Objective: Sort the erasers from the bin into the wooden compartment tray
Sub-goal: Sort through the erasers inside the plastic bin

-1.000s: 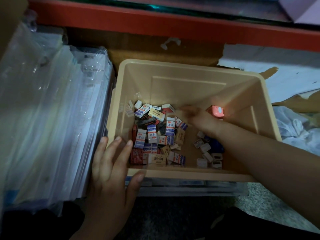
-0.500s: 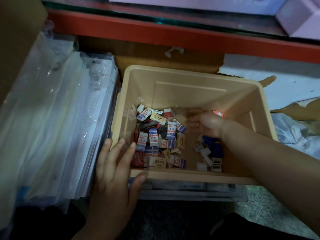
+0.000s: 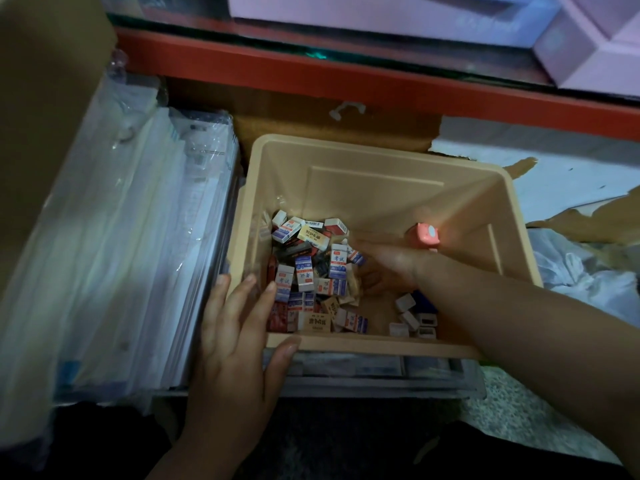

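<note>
Dimly lit, left hand (image 3: 235, 341) lies flat on the near rim of the bin (image 3: 381, 345); right hand (image 3: 391, 265), grip unclear, reaches among erasers (image 3: 306, 271) and may scoop mixed kinds.

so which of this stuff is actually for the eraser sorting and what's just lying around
For the job: bin; erasers heaped in it; right hand down in the heap; left hand on the bin's near corner. Wooden tray not in view.

Lying about: plastic-wrapped stacks; crumpled plastic bag; lilac boxes above; pink object in the bin, unclear what.

Smooth matt plastic bin (image 3: 346, 188), paper-sleeved erasers (image 3: 304, 271)
</note>
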`<state>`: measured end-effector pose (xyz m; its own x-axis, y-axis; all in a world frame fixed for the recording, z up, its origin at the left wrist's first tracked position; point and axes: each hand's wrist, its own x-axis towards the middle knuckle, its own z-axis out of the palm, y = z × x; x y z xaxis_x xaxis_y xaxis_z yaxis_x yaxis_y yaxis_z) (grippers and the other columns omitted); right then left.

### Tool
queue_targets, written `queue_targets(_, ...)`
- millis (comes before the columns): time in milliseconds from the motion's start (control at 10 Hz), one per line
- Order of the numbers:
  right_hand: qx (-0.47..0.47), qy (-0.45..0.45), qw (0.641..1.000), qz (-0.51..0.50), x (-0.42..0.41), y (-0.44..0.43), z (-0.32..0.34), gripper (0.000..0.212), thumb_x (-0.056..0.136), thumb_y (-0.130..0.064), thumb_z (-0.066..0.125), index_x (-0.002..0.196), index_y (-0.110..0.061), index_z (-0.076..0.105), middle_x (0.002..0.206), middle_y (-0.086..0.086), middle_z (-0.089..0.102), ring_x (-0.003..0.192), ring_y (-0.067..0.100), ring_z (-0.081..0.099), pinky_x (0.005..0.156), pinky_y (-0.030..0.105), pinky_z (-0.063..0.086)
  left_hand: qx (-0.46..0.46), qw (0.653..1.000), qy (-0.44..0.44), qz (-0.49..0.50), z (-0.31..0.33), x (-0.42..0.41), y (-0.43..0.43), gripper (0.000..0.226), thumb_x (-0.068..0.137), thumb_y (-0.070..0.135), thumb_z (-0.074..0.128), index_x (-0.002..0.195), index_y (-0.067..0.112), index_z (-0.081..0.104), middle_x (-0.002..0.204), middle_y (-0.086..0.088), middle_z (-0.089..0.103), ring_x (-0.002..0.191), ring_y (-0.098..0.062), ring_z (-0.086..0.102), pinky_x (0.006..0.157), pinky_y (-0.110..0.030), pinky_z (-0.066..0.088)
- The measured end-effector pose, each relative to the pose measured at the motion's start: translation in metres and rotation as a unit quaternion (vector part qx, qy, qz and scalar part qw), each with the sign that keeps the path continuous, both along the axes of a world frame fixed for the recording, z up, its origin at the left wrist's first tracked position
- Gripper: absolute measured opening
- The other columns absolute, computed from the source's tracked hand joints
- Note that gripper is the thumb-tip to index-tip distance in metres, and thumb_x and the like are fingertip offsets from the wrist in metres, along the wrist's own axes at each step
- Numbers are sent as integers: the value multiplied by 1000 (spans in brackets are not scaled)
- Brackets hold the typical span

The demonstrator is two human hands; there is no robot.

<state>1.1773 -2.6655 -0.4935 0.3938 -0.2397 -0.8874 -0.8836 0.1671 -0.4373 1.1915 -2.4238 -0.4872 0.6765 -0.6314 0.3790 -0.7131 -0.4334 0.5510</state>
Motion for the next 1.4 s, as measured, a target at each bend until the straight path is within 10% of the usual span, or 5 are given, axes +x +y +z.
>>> queue_targets(500,-80,-157,980,97,12,35,-17,28,82,3,61,92,-21,50,98,-3,60,105,18,53,65,7,48,-16,1000,14,-3,0,1,-1,50,96,49,25,125,12,41,132,-10,35,140,-6,4,114,-20,5)
queue_targets(700,-101,-176,974,104,13,31,-31,41,78,-2,67,117,-6,52,126,15,57,117,25,54,96,30,45,-14,1000,15,-5,0,1,0,50,96,49,25,126,12,40,133,-10,35,141,-6,3,114,-20,5)
queue_targets(1000,-174,-103,974,102,15,26,-47,8,89,-7,50,82,-8,52,73,8,52,65,15,51,42,7,37,-11,1000,4,-3,-1,1,0,49,96,50,24,124,13,41,131,-10,35,140,-6,3,114,-20,6)
queue_targets(1200,-226,-113,958,136,18,15,-41,29,86,-4,52,113,6,53,114,31,58,107,42,56,94,54,45,-3,1000,5,-2,-1,1,0,49,96,50,24,124,15,42,131,-9,35,140,-5,2,114,-19,6)
queue_targets(1400,-260,-113,942,180,16,0,-6,29,90,-14,51,119,-7,53,115,8,59,104,23,58,86,27,46,6,1000,5,-4,-1,2,2,49,96,51,23,125,16,42,133,-9,34,141,-4,0,113,-19,6)
